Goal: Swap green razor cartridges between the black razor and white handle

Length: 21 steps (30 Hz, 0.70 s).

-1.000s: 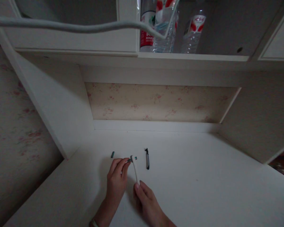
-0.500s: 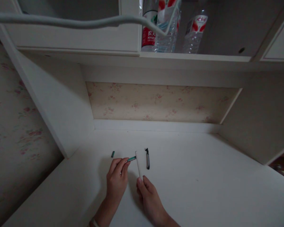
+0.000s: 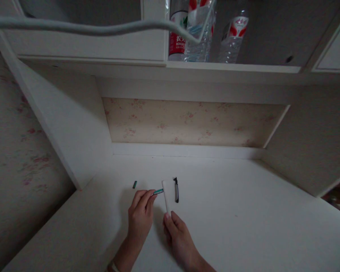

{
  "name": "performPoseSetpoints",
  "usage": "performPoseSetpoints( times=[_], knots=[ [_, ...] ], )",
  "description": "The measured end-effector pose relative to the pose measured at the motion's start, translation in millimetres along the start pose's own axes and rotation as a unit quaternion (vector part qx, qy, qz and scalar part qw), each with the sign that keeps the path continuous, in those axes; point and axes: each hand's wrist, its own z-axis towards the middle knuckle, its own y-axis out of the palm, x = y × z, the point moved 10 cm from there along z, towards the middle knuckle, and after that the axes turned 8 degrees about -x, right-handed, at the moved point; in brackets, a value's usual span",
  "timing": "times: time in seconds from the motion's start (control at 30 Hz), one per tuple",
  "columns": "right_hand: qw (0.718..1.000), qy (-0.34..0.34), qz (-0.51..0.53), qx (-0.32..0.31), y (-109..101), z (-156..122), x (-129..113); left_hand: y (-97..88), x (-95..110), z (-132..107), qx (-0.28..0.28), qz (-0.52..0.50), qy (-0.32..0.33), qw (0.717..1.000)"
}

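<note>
My left hand (image 3: pixel 140 217) pinches a small green stick-like part (image 3: pixel 158 192) at its fingertips, pointing it right towards a white pen barrel (image 3: pixel 167 197). My right hand (image 3: pixel 178 236) grips the lower end of that white barrel, which stands tilted away from me over the white desk (image 3: pixel 243 226). The green part's tip is close beside the barrel's upper end. A black pen clip piece (image 3: pixel 176 189) lies just right of the barrel. A small green cap (image 3: pixel 135 184) lies on the desk to the left of my left hand.
A white shelf above holds several water bottles (image 3: pixel 201 34) with red labels. A grey cable (image 3: pixel 87 28) hangs across the top. Floral wallpaper (image 3: pixel 187 122) backs the desk niche, with white side panels left and right.
The white barrel has swung slightly right and more upright in my right hand. The green part in my left hand now shows more clearly, separated from the barrel's end.
</note>
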Motion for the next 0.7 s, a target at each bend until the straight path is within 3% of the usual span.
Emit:
performPoseSetpoints(
  times=[0.13,0.3,0.7],
  knots=[
    [0.998,0.013,-0.019,-0.063,17.1,-2.8,1.1,0.8,-3.0,-1.2,0.001,0.009,-0.009,1.0],
    [1.0,-0.012,0.017,-0.01,1.0,-2.9,-7.2,2.2,-7.3,-1.3,-0.001,-0.008,-0.023,1.0],
    [0.988,-0.045,0.145,-0.011,-4.4,-1.7,-18.4,18.1,-12.0,-3.2,-0.052,-0.03,-0.047,0.997]
  ],
)
